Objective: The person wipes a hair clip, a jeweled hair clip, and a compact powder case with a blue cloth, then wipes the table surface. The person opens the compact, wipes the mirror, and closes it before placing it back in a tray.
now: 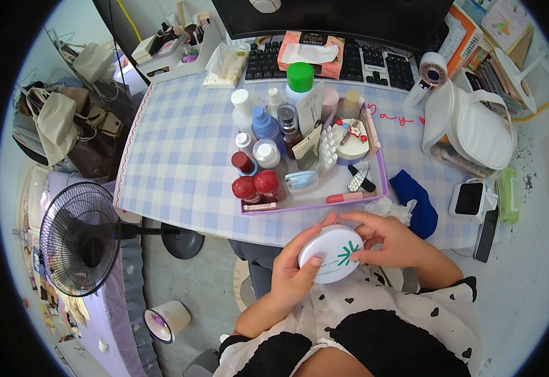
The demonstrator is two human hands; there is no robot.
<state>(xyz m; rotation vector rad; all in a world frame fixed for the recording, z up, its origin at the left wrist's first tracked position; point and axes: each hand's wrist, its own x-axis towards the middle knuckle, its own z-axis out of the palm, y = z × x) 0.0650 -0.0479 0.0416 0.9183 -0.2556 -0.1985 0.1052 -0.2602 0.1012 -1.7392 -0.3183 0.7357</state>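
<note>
A round white case (327,264) with a green leaf-like mark and small writing is held between both hands, over the lap at the table's front edge. My left hand (298,268) grips its left side, thumb on the top face. My right hand (385,240) holds its right side, thumb on the rim by the green mark. Just beyond stands a purple-edged tray (302,206) holding several bottles, such as a blue one (267,127) and one with a green cap (300,77). Hair clips (359,178) and a pink lip tube (345,198) lie at its front right.
Right of the tray are a crumpled tissue (390,208), a blue cloth (415,202), a white bag (472,127), a white device (470,199) and a phone (486,235). A tissue pack (312,52) rests on the keyboard (378,63). A fan (83,238) stands left.
</note>
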